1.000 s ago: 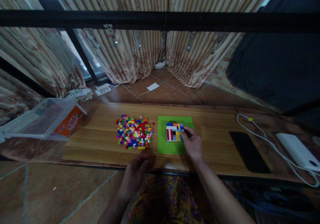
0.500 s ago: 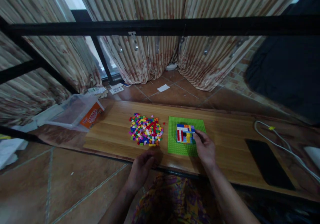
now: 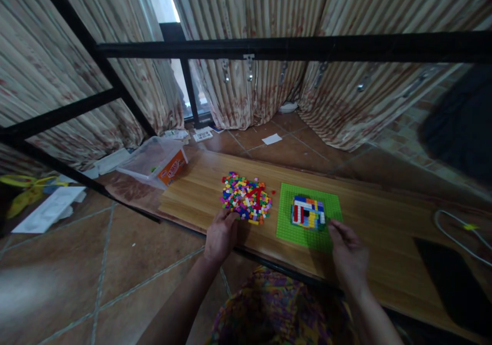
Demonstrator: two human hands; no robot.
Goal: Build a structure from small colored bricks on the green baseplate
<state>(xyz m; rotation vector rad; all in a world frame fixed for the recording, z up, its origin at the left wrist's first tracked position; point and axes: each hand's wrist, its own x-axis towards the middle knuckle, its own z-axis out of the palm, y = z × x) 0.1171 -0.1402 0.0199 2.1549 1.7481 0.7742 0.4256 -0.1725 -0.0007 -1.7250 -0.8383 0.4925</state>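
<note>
A heap of small coloured toy bricks (image 3: pixel 246 196) lies on the wooden board. My left hand (image 3: pixel 221 237) is at its near left edge, with the fingers curled together among the closest bricks; whatever may be between the fingertips is hidden. To the right is a green baseplate (image 3: pixel 286 227), and on it stands a low, multicoloured brick build (image 3: pixel 307 214) with red, white, blue and yellow parts. My right hand (image 3: pixel 349 252) is just right of the build, over the baseplate's right edge. Its thumb and fingers are pinched together, apart from the build, and their contents cannot be made out.
A clear plastic box (image 3: pixel 154 160) with an orange label stands at the board's left end. A dark flat panel (image 3: pixel 451 283) and a white cable (image 3: pixel 442 232) lie to the right. A black metal bar (image 3: pixel 269 50) crosses in front of the curtains (image 3: pixel 265 94).
My right hand has drawn back from the brick build to its right. My left hand has moved forward to the heap's edge. The camera view has swung left.
</note>
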